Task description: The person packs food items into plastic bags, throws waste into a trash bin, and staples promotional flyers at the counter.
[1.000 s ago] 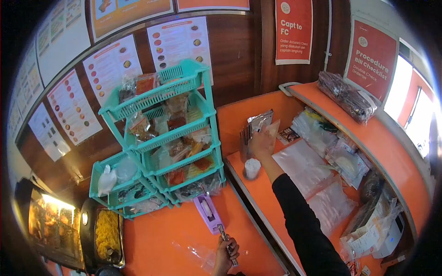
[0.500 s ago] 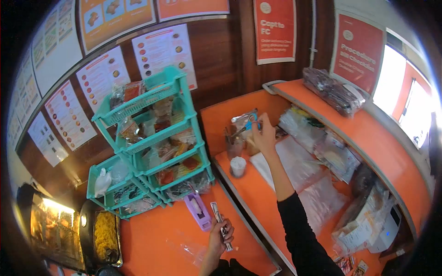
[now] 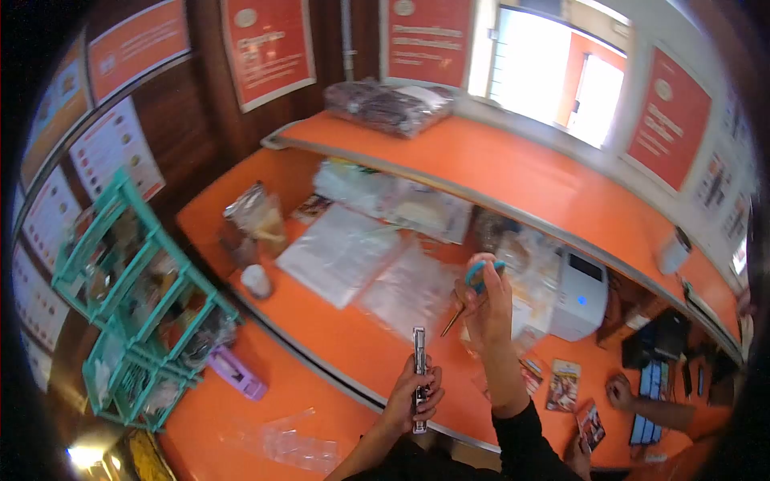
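Observation:
My left hand is closed around a slim metal stapler-like tool, held upright above the front edge of the orange counter. Raised to its right, my right hand grips scissors by their blue handles; the blades point down and to the left. Clear plastic sheets lie flat on the counter behind both hands. A purple tape dispenser stands to the left, near the teal basket rack.
A white printer sits under the orange shelf. At the lower right, another person's hand rests near a phone or tablet, with printed packets alongside. A white cup stands at the left.
The view has swung right. My right hand has taken the scissors from the holder at the back and brought them over the counter. My left hand still holds the metal tool, now more upright.

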`<state>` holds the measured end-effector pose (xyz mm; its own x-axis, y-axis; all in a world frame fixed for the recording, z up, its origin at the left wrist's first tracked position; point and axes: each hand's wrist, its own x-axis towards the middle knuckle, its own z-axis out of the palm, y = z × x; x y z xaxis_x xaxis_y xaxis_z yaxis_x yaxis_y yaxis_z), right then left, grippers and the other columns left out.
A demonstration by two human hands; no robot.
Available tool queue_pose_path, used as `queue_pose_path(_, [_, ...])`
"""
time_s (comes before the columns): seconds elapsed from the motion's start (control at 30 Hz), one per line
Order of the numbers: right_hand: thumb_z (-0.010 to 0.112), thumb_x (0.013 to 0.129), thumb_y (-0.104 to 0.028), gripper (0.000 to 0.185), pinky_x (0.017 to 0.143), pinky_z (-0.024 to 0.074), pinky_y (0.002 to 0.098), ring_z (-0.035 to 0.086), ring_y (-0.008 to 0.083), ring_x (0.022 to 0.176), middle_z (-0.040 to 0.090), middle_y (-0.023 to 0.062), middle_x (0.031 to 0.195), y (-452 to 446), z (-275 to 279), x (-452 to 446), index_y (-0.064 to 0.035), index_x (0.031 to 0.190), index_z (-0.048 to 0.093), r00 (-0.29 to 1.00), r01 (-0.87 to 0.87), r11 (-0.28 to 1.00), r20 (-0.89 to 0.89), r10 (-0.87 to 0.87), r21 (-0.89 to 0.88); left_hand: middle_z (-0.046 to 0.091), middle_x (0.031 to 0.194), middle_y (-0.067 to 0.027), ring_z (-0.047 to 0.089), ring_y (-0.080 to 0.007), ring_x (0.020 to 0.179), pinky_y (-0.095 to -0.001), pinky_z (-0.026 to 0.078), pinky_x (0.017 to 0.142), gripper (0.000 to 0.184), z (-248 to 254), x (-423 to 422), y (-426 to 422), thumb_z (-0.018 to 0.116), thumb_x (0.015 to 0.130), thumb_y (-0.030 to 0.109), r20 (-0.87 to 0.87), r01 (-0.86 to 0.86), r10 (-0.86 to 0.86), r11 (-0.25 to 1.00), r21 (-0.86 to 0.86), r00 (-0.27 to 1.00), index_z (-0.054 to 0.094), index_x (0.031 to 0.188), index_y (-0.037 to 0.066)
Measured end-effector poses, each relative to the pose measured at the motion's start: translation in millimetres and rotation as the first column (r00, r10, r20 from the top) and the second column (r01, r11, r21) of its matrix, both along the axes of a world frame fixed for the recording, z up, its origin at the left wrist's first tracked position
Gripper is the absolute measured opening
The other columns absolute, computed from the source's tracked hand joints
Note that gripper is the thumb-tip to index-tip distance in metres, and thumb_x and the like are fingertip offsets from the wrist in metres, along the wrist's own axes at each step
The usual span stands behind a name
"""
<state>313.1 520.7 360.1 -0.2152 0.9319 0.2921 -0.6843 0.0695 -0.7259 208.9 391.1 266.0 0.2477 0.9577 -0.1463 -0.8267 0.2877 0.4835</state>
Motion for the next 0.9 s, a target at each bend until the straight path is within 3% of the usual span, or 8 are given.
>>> queue_pose_path(0.03, [0.053,0.095,-0.026,0.022,0.054,0.0409,0.0292,0.042,0.0087,0.055,0.047,0.0022,0.067,-7.9,-0.3,20.0,-0.0049,0.097,0.048,0.996,-0.039,0.994,-0.077,0.047,0.099,0.034,0.070,-0.0019,0.028,-0.0073,0.041,-0.0169,0.021,0.027,0.016,2.4,14.6,0.8,0.047,0.089,0.014,0.017,0.066,-0.066,0.998,0.013,0.998,0.040,0.103,0.019])
queue_pose_path(0.17, [0.054,0.094,-0.034,0.030,0.051,0.0388,0.0286,0.039,0.0107,0.053,0.042,0.0023,0.063,-39.1,9.1,70.2,-0.0065,0.091,0.043,0.978,0.205,0.928,-0.091,-0.186,0.310,0.034,0.070,-0.0027,0.027,-0.0071,0.040,-0.0177,0.021,0.027,0.021,25.3,59.3,-1.7,0.049,0.087,0.013,-0.015,0.220,-0.219,0.975,0.041,0.976,0.038,0.104,0.017])
queue_pose_path(0.2, [0.044,0.098,-0.038,0.029,0.050,0.0343,0.0242,0.036,0.0070,0.049,0.039,-0.0016,0.061,-46.6,15.2,78.5,-0.0102,0.089,0.041,0.969,0.246,0.903,-0.063,-0.239,0.352,0.034,0.070,-0.0027,0.027,-0.0071,0.040,-0.0177,0.021,0.027,0.021,28.4,68.7,-1.4,0.049,0.087,0.013,-0.015,0.246,-0.246,0.968,0.048,0.969,0.038,0.104,0.017])
queue_pose_path(0.53, [0.042,0.098,-0.040,0.032,0.048,0.0376,0.0251,0.037,0.0090,0.050,0.039,0.0006,0.060,-76.3,19.4,132.1,-0.0093,0.089,0.036,0.868,0.468,0.709,-0.122,-0.481,0.528,0.036,0.072,-0.0043,0.029,-0.0067,0.040,-0.0173,0.023,0.027,0.028,44.7,117.6,-8.4,0.050,0.086,0.014,-0.017,0.429,-0.429,0.900,0.082,0.903,0.035,0.110,0.016])
queue_pose_path(0.67, [0.048,0.095,-0.040,0.035,0.046,0.0390,0.0267,0.040,0.0105,0.048,0.042,0.0024,0.059,-83.1,9.4,137.5,-0.0077,0.089,0.037,0.839,0.476,0.656,-0.080,-0.538,0.586,0.036,0.072,-0.0032,0.030,-0.0060,0.041,-0.0166,0.024,0.028,0.031,52.4,120.5,-7.8,0.050,0.088,0.017,-0.037,0.490,-0.489,0.866,0.097,0.871,0.033,0.114,0.016])
queue_pose_path(0.73, [0.067,0.086,-0.030,0.036,0.047,0.0450,0.0293,0.053,0.0173,0.054,0.056,0.0132,0.066,-87.9,-0.4,135.4,0.0005,0.088,0.047,0.874,0.437,0.654,-0.121,-0.470,0.618,0.037,0.072,-0.0030,0.030,-0.0058,0.040,-0.0166,0.025,0.028,0.030,56.3,121.7,-9.2,0.050,0.089,0.019,-0.052,0.494,-0.491,0.867,0.068,0.869,0.033,0.114,0.015])
queue_pose_path(0.83, [0.071,0.083,-0.020,0.030,0.050,0.0473,0.0301,0.057,0.0187,0.057,0.059,0.0147,0.069,-87.4,0.5,136.9,0.0032,0.089,0.052,0.934,0.265,0.620,-0.037,-0.355,0.738,0.040,0.075,-0.0028,0.030,-0.0056,0.039,-0.0169,0.026,0.028,0.030,48.2,120.3,-8.9,0.049,0.090,0.020,-0.110,0.519,-0.513,0.854,0.031,0.851,0.033,0.115,0.015])
queue_pose_path(0.9, [0.071,0.082,-0.017,0.029,0.050,0.0473,0.0301,0.057,0.0187,0.057,0.059,0.0144,0.070,-86.7,-1.0,137.0,0.0035,0.091,0.053,0.926,0.229,0.591,0.015,-0.377,0.774,0.041,0.076,-0.0028,0.031,-0.0056,0.039,-0.0172,0.026,0.028,0.031,42.8,118.5,-5.8,0.048,0.090,0.019,-0.153,0.542,-0.533,0.840,0.023,0.832,0.033,0.116,0.015])
